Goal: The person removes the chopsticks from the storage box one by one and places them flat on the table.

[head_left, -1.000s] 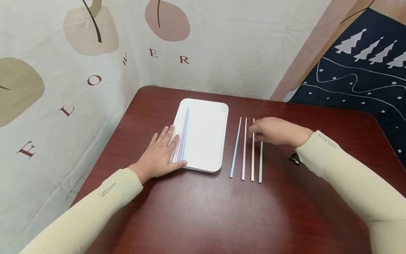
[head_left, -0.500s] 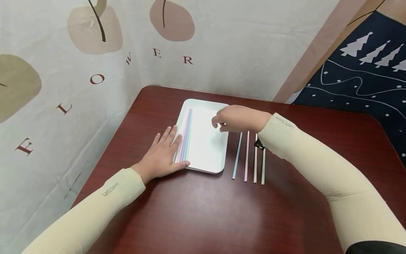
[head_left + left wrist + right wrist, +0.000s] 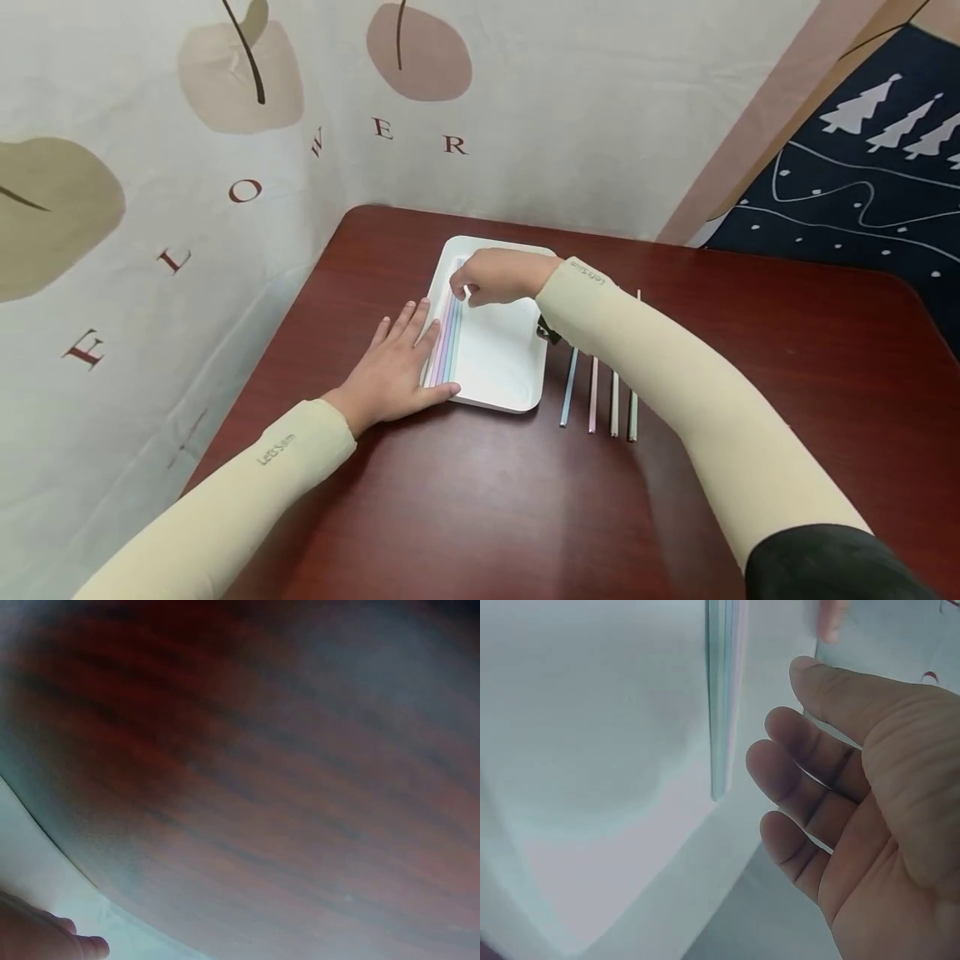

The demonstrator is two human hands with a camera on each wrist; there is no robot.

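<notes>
A white tray [image 3: 498, 367] lies on the table, with several thin pastel straws [image 3: 448, 342] side by side along its left side. My left hand [image 3: 393, 362] rests at the tray's near left edge, fingers spread and thumb over the near rim. My right hand [image 3: 498, 275] hovers over the tray, fingertips close to the straws' far ends, which it partly hides in the head view. In the right wrist view, the right hand's loosely bent fingers [image 3: 780, 772] hold nothing, beside the straws [image 3: 718, 720].
Right of the tray lie a blue straw [image 3: 568, 400], a pink straw [image 3: 593, 400] and other pale straws [image 3: 616, 408], partly hidden under my right forearm. The dark red table [image 3: 480, 500] meets a printed cloth [image 3: 585, 150] at the back.
My right hand has moved left, from over the straws on the table, across the tray to the straws inside it. The left hand has kept its place on the tray.
</notes>
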